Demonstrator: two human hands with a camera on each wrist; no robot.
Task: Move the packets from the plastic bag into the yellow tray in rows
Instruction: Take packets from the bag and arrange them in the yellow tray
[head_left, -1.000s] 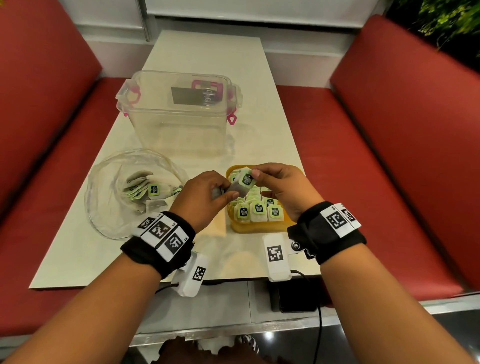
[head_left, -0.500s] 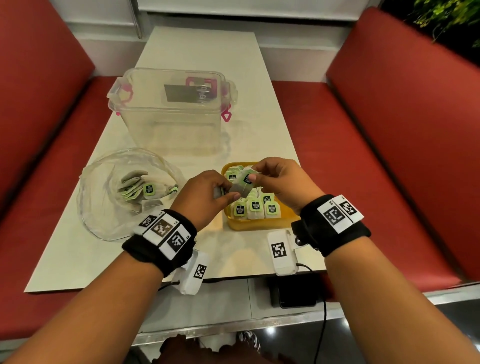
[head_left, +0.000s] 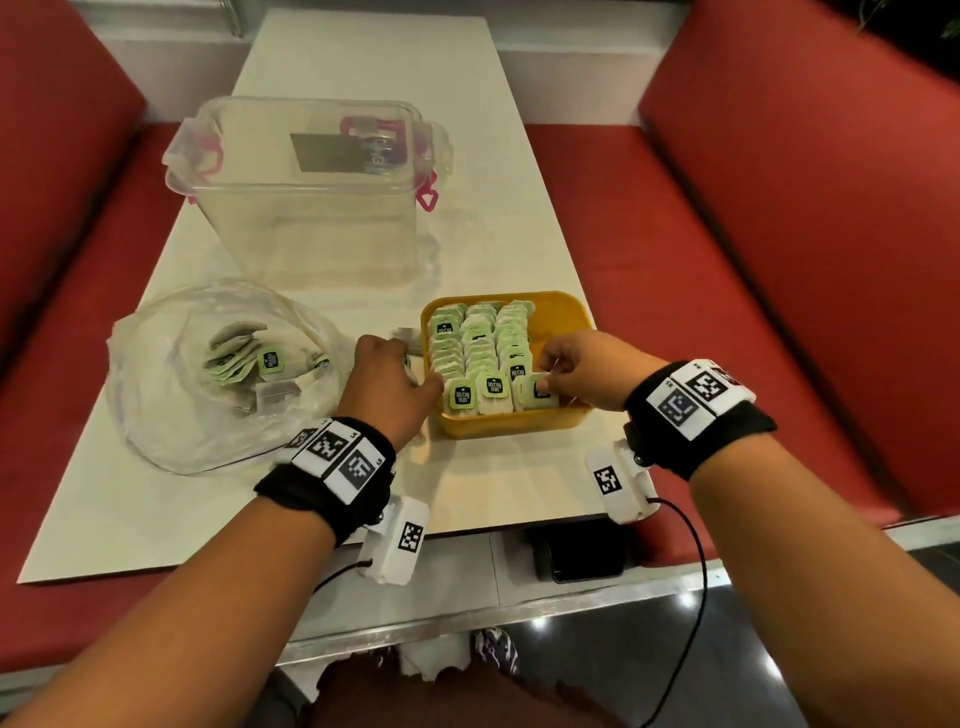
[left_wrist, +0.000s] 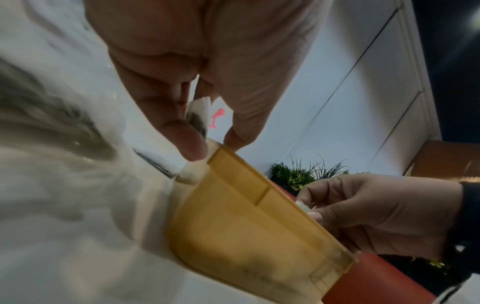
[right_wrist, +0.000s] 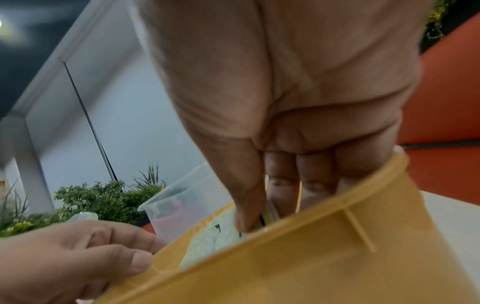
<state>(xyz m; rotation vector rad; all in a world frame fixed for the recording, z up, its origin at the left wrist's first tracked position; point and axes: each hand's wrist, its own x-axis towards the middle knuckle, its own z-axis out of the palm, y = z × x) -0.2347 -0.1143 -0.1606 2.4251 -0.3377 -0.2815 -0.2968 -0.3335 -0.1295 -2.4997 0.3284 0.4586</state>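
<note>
Both forearms stretched forward over the surface (head_left: 467, 493), each wrist wrapped in a black band carrying white coded tags. Left hand (head_left: 387, 387) knuckles-up against the near left corner of the yellow tray (head_left: 519, 423), thumb laid on the tray's rim, fingers curled with a packet (left_wrist: 198, 115) pinched between them. Right hand (head_left: 584, 371) palm-down inside the tray, thumb and fingertips closed in a grip on a front-row packet (head_left: 537, 395).
</note>
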